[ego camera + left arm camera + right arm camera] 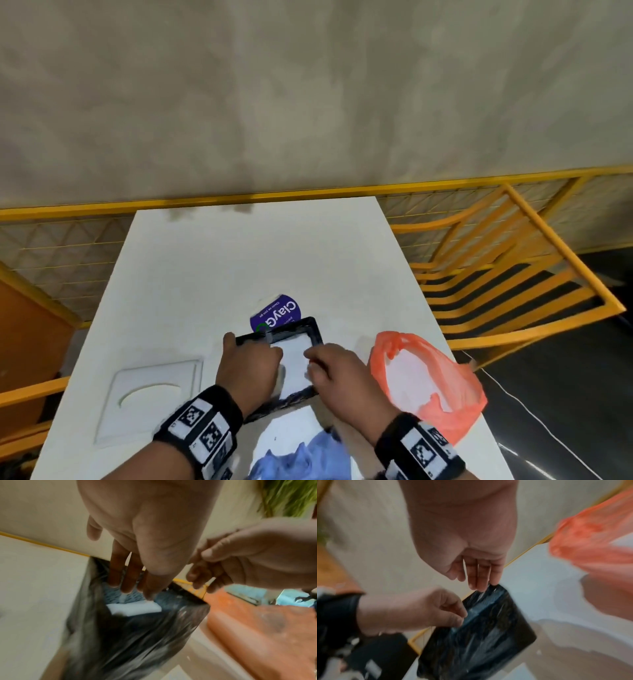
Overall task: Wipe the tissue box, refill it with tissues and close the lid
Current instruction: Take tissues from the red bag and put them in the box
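While over tissue box [310,334] | L hand [248,366] fingers straight, reaching in | R hand [337,371] grip curled, empty

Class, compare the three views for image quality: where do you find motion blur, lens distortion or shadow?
Head view: the yellow rail bows from wide-angle distortion, and the tissue box is fairly sharp. Left wrist view: the box streaks with motion blur. Right wrist view: the orange bag is smeared, and a soft shadow lies beneath it.
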Demonstrator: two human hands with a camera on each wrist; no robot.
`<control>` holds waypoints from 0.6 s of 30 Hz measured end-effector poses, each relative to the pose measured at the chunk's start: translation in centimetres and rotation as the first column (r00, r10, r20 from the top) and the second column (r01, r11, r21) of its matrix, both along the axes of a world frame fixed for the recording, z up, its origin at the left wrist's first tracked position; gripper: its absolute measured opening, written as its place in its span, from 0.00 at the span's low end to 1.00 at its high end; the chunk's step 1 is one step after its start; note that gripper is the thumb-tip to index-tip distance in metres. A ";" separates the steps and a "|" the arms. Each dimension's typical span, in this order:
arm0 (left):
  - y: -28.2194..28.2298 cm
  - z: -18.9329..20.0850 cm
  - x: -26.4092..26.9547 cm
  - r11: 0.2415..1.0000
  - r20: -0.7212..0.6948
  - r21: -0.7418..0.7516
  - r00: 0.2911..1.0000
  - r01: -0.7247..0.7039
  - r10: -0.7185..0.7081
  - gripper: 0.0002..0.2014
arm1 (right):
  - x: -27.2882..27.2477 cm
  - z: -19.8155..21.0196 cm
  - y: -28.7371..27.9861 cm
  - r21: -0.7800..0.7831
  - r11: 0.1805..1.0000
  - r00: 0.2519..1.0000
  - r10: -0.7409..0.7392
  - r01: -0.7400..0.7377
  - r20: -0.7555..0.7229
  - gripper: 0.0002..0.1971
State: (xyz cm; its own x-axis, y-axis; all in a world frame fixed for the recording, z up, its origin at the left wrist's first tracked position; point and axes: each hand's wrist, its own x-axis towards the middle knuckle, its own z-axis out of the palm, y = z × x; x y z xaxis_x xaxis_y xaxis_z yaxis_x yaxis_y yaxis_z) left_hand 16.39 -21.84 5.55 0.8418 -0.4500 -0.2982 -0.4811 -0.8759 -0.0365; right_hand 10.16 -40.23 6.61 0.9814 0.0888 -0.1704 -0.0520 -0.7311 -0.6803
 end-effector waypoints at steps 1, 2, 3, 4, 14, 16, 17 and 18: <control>-1.0 0.4 0.1 0.995 0.050 -0.096 0.998 0.039 -0.034 0.10 | -1.2 0.3 -2.0 0.017 0.996 0.995 -0.089 0.088 0.053 0.14; -2.3 0.9 0.0 0.977 0.012 -0.191 0.995 0.097 -0.096 0.10 | -2.4 0.5 -4.2 0.005 0.985 0.982 -0.173 0.174 0.079 0.12; -4.4 1.4 -0.5 0.931 -0.036 -0.330 0.984 0.155 -0.176 0.06 | -3.8 0.3 -6.5 -0.033 0.967 0.965 -0.249 0.253 0.087 0.11; -6.4 1.8 -1.1 0.877 -0.133 -0.447 0.956 0.176 -0.260 0.05 | -4.9 0.1 -8.5 -0.092 0.948 0.952 -0.299 0.305 0.073 0.11; -24.5 -3.2 -2.4 0.913 -0.325 -0.342 0.885 0.220 -0.335 0.15 | -9.1 -4.0 -14.9 -0.288 0.910 0.927 -0.349 0.299 -0.140 0.18; -25.7 -3.7 -2.1 0.937 -0.197 -0.159 0.920 0.310 -0.338 0.17 | -9.2 -4.2 -15.6 -0.309 0.904 0.921 -0.355 0.296 -0.158 0.13; -26.1 -3.8 -2.0 0.944 -0.164 -0.093 0.930 0.317 -0.328 0.18 | -9.1 -4.3 -15.8 -0.311 0.904 0.919 -0.356 0.294 -0.166 0.11; -26.5 -3.8 -1.9 0.954 -0.165 -0.043 0.939 0.297 -0.300 0.19 | -9.1 -4.5 -16.1 -0.303 0.906 0.915 -0.361 0.297 -0.182 0.10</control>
State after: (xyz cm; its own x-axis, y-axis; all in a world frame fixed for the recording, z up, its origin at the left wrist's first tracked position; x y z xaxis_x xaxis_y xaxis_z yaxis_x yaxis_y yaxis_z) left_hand 14.54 -48.36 1.74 0.6062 -0.6795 -0.4133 -0.7187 -0.6906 0.0811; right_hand 1.09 -56.35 2.10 0.8773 -0.3119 -0.3649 -0.4513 -0.7948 -0.4057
